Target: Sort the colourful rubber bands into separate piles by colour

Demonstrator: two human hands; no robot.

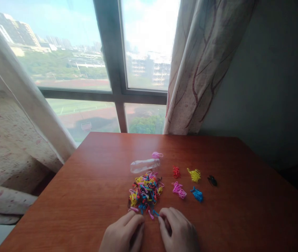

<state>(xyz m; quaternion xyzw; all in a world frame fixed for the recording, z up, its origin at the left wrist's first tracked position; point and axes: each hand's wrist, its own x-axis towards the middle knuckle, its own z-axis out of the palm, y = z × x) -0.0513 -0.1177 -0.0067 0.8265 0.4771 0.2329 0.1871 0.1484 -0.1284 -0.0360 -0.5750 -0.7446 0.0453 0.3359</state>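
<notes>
A heap of small elastic hair ties (146, 190) in blue, pink, yellow, red and black lies before me on the table. At its near right edge my right hand (177, 229) pinches a blue hair tie (156, 212) between thumb and forefinger. My left hand (124, 231) rests at the near left edge with fingers curled closed; whatever is in them is hidden. To the right sit sorted clusters: red ties (176, 172), yellow ties (194, 175), pink ties (179, 190), blue ties (197, 194) and a black bunch (212, 180).
Behind the heap lies a clear, long plastic container or bag (145, 165), with a pink piece (156, 154) at its far end. The brown wooden table (86, 189) reaches to a window (116, 70) flanked by curtains (201, 63). A wall stands to the right.
</notes>
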